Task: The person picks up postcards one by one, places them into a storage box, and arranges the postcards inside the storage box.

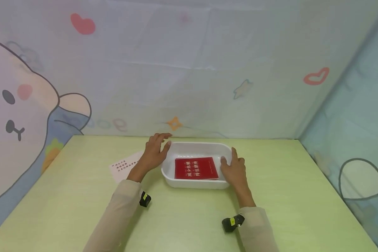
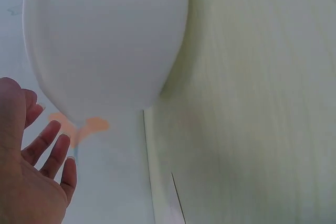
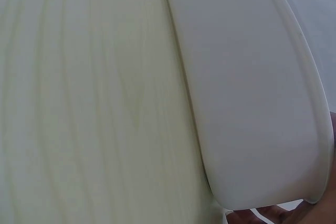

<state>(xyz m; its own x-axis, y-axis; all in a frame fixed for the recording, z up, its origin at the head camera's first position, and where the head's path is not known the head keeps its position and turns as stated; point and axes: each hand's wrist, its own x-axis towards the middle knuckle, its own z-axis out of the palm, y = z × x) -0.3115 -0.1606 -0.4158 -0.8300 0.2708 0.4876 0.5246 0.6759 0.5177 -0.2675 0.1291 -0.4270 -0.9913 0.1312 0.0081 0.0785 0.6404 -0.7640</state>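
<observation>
A white plastic tub (image 1: 196,184) stands on the table, with red cards (image 1: 211,168) bearing white lettering lying inside it. At the tub's right end my right hand (image 1: 236,171) grips the rim, thumb inside and fingers along the outer wall. My left hand (image 1: 153,154) hovers by the far left corner, fingers loosely spread. In the left wrist view a gap shows between the left hand (image 2: 39,182) and the tub (image 2: 107,40). A pale pink card (image 1: 123,166) with dark red lettering lies to the left, partly hidden by my left wrist.
The light yellow-green table (image 1: 182,220) ends at a printed cloth backdrop (image 1: 192,87) behind the tub. More printed cloth (image 1: 359,129) hangs on the right side. Small black cameras (image 1: 233,223) sit on both wrists.
</observation>
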